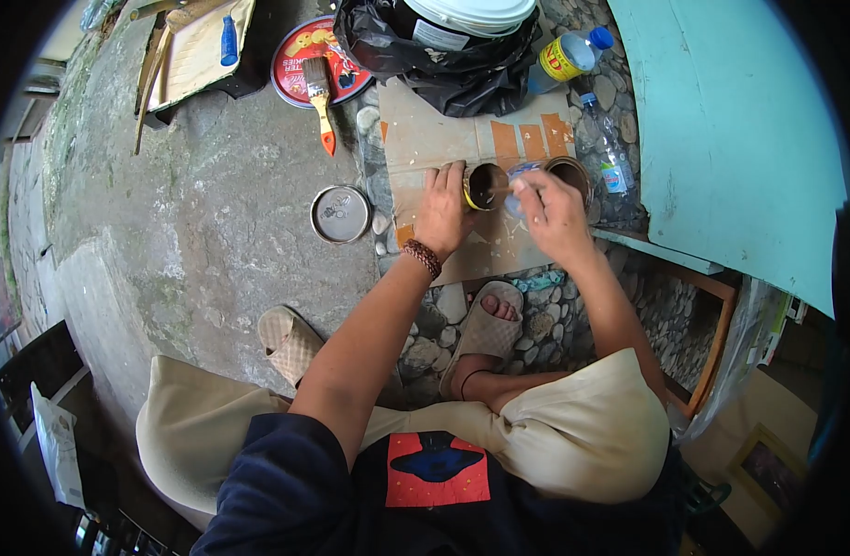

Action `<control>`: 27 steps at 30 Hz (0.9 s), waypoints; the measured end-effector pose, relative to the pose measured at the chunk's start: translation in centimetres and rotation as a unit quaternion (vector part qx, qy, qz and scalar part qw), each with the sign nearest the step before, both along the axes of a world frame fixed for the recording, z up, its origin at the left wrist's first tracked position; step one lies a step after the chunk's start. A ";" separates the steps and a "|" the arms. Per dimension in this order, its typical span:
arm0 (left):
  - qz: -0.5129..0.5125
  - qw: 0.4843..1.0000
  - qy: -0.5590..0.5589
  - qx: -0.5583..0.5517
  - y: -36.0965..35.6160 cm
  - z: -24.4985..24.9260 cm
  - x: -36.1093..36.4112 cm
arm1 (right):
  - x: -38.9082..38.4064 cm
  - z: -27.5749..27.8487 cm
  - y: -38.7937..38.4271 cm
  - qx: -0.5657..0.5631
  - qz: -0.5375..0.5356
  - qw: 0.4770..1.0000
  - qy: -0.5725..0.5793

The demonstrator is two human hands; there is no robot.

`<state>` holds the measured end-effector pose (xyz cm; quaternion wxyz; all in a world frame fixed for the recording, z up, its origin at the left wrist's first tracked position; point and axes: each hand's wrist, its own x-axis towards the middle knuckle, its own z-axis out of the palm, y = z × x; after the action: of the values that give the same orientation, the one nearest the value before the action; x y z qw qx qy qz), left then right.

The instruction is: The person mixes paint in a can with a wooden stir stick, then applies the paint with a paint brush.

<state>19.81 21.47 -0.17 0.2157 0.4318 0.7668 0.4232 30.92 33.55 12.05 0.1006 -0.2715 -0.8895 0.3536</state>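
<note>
So, tin [485, 185]: small, open, sits on cardboard [425, 139] just ahead of the feet; contents look dark.
L hand [441, 215]: fingers curled round tin's side, gripping it.
R hand [557, 218]: pinched on a thin stick [501, 190], tip at tin's mouth; smth bluish by the fingers, can't tell what.
Handling: I'd judge tin stiff, light-ish, sloshy, rim prob. slick w/ paint. Grip low on wall, keep upright.
Nearby: 2nd tin [570, 171] beside R hand; lid [341, 214] on concrete; brush [319, 97] well apart.
</note>
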 end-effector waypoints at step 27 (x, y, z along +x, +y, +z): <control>-0.009 1.000 0.019 0.001 0.3 -0.1 0.2 | -1.0 0.5 -0.6 -0.071 0.021 0.997 0.007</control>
<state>20.02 21.78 -0.25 0.2046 0.4467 0.7665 0.4137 29.90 32.99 12.53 0.0795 -0.2567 -0.8671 0.4195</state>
